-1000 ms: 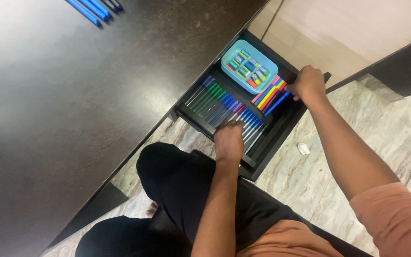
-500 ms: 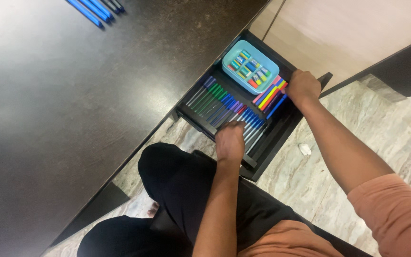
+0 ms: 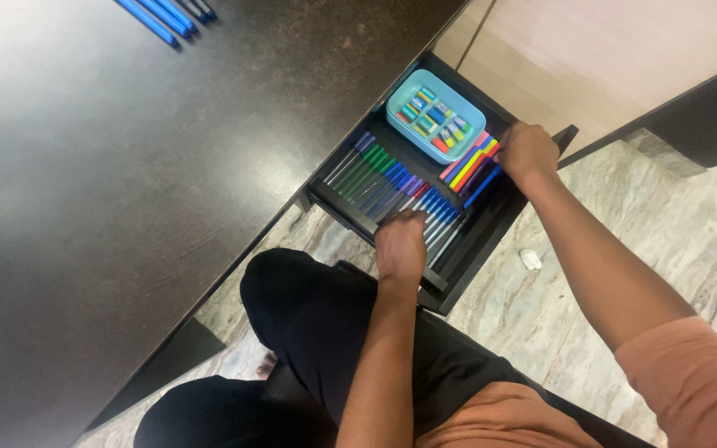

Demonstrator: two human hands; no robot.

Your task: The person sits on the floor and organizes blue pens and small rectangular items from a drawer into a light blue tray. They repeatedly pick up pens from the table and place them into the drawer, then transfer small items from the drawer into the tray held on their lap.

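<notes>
An open black drawer [image 3: 491, 236] juts out from under the dark table. In it lie rows of pens [image 3: 375, 176] with purple, green and blue caps. My left hand [image 3: 400, 242] rests at the drawer's near side, fingers curled down onto the blue pens [image 3: 440, 217]; the fingertips are hidden. My right hand [image 3: 528, 152] is closed over the far ends of a bundle of coloured markers [image 3: 468, 166] at the drawer's right side. A light blue tray [image 3: 397, 98] of small coloured erasers sits at the drawer's back.
The dark tabletop [image 3: 126, 182] fills the left, with several blue pens [image 3: 163, 15] at its far edge. My black-trousered legs [image 3: 309, 315] are below the drawer. A small white scrap [image 3: 529, 259] lies on the marble floor.
My right hand has slid a little left and down onto the markers' ends, covering more of them. My left hand has stayed on the blue pens.
</notes>
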